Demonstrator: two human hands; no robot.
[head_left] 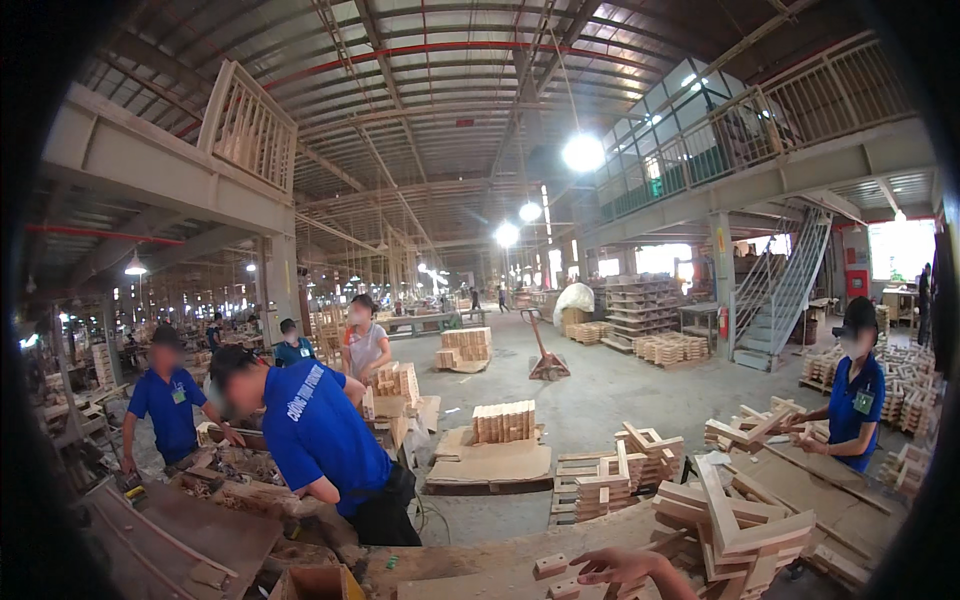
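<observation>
My right hand (628,567) comes in at the lower edge, over a wooden workbench (440,562). Its fingers reach to the left, stretched and slightly bent, with no object seen in them. Just left of the fingertips lie small pale wood blocks (551,566) with dark holes or marks on top. To the right of the hand stands an uneven pile of L-shaped wooden frame pieces (735,530). My left hand is outside the picture.
An open wooden box (318,582) sits at the bench's lower left. A blue-shirted person (320,415) leans over the left side; another (856,400) handles frames at the right. Stacked wood (503,422) rests on a cardboard-covered pallet; a pallet jack (546,358) stands beyond.
</observation>
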